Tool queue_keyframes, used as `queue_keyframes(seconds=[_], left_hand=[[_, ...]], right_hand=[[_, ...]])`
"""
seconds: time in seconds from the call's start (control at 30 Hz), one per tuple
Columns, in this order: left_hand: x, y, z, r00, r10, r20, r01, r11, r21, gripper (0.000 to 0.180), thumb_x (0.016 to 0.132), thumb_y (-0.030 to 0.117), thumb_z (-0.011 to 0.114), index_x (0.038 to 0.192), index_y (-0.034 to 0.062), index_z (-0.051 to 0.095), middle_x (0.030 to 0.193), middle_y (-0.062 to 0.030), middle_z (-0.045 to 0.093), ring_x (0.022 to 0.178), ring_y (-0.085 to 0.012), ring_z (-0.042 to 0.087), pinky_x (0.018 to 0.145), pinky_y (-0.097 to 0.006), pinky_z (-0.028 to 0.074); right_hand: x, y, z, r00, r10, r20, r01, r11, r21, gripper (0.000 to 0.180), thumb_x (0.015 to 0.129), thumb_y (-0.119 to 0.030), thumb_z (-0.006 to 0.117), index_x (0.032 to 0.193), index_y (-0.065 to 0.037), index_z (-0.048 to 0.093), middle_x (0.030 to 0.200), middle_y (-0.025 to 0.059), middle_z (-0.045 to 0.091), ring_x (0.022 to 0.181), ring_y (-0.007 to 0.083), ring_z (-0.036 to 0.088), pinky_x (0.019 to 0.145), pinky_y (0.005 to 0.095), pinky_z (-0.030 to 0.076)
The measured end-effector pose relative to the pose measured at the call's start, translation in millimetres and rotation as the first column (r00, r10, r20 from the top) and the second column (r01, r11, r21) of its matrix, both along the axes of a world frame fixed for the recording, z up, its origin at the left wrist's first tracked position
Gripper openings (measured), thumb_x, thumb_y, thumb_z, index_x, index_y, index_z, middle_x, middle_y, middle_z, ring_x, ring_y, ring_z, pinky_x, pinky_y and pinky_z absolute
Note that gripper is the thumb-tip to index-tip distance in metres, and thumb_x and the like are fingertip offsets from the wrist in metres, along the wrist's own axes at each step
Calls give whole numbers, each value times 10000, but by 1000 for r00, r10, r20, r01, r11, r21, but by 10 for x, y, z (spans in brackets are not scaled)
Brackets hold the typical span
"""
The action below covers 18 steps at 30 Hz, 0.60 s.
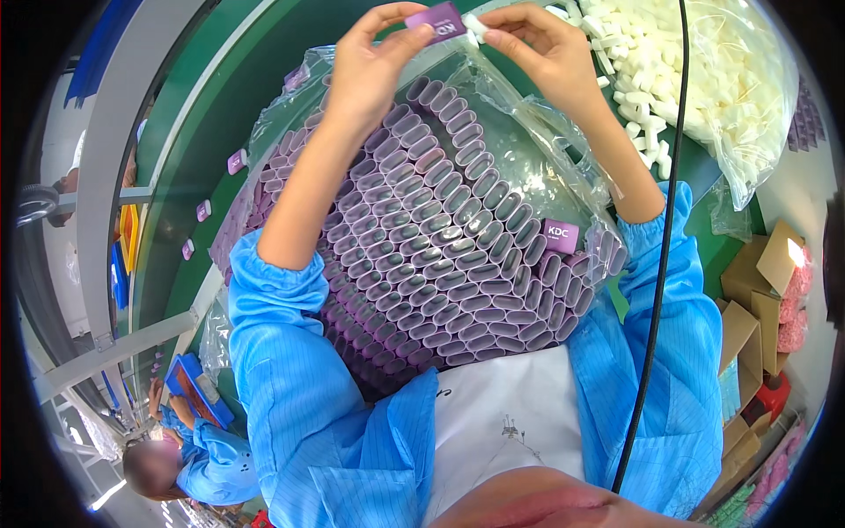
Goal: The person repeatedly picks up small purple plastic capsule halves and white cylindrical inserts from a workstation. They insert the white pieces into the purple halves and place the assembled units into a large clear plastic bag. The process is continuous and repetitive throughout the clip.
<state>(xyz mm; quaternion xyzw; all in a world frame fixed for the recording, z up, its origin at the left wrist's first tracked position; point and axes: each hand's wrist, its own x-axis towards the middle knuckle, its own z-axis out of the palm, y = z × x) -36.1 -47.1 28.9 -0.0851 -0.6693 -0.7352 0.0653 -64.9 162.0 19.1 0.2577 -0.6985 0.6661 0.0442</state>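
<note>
Up at the top of the head view, the left hand (pixel 374 55) is pinching a small purple box (pixel 437 21) between thumb and fingers, while the right hand (pixel 539 42) is closing its fingertips on a little white foam piece (pixel 473 26) right at the box's end. Below both forearms, a clear plastic bag (pixel 493 97) is lying open, packed with rows of purple sleeves (pixel 440 255) standing on end; one loose purple box (pixel 560 234) is resting on top near the right sleeve. To the right, a bag of white foam pieces (pixel 695 70) is crowding the green table (pixel 220 123). A black cable (pixel 662 229) is crossing the right forearm. More purple boxes (pixel 236 162) are riding the conveyor at left. Another worker (pixel 189 462) is showing at lower left, cut off by the rim. Cardboard cartons (pixel 757 308) are hemming in the right edge.
</note>
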Motion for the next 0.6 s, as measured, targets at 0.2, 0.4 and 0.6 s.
queue_keyframes(seconds=[0.2,0.4,0.6], left_hand=[[-3,66,-101,999,-15,-31,15,1000,7,278,875,17,650,1132,-13,546,1091,-117,616,1017,-164,599,913,-285,490],[44,136,-173,998,-9,-68,7,1000,-30,238,866,-2,651,1082,-16,552,1088,-138,621,1013,-179,612,909,-307,516],[98,204,-134,998,-31,-51,34,997,67,217,869,-4,644,1065,-15,550,1092,-156,622,1007,-198,624,917,-341,536]], right_hand=[[14,-40,-69,995,1,-104,-19,985,-172,89,869,-4,649,948,37,639,882,52,641,752,105,600,661,222,483],[111,-63,4,972,-113,-206,111,994,-21,72,852,-3,668,905,42,650,863,68,634,751,104,601,657,221,487],[100,-98,-61,969,-81,-234,48,989,-143,75,842,10,669,911,38,670,851,89,638,748,129,615,675,232,490]])
